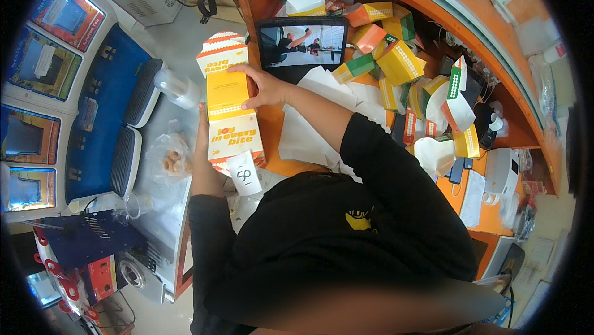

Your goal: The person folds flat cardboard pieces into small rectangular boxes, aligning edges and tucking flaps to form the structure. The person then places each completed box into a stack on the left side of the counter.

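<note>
The right hand (pixel 270 89) pinches one stack of cartons (pixel 226 93) with one white tag (pixel 250 184). The left hand (pixel 203 140) touches it; its grip I can't tell. One screen (pixel 302 45) is near.

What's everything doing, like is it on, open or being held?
Yellow-and-white packaging: held
Right grip: closed on the packaging
Left grip: against its left side, mostly hidden
Screen: on, showing a picture
Machine panels: lit
Boxes: jumbled, some open
Plastic bag: round things inside
</note>
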A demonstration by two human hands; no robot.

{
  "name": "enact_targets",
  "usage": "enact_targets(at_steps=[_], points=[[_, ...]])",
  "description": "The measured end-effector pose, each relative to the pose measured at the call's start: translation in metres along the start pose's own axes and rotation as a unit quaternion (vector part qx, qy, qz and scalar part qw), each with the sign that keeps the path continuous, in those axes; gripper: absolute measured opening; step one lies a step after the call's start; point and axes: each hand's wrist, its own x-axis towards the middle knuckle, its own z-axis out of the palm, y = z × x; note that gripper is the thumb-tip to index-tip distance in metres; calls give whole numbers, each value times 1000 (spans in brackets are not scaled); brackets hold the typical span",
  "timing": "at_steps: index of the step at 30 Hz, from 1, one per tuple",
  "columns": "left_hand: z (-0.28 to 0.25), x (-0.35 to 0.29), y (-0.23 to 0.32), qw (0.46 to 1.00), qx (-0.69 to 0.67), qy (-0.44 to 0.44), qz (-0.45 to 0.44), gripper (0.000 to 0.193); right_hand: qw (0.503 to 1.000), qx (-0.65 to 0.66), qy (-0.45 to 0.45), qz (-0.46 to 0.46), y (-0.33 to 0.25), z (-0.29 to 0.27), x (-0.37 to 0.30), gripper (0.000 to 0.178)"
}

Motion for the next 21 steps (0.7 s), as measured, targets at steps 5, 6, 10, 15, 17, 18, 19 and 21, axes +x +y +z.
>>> enact_targets(at_steps=[5,6,10,15,17,18,19,21], points=[[19,0,-4,999,-13,30,-14,66,999,37,0,-6,1,-8,-4,92],[21,0,-4,999,-14,27,-15,66,999,52,2,-4,1,-8,-5,91],[26,4,-3,1000,-12,21,-15,65,995,89,2,38,-3,-12,-5,90],[22,6,3,1000,-1,22,-15,64,997,64,10,41,-10,-15,1,90],[18,8,7,1000,1,20,-19,63,999,28,23,21,-13,-14,1,90],[16,8,8,1000,1,14,-19,63,999,12,30,8,-14,-13,0,90],[13,11,10,1000,-1,6,-24,63,999,-8,34,7,-15,-12,-1,91],[9,14,12,999,-16,-28,-35,65,998,-15,45,-28,-19,-11,-2,91]])
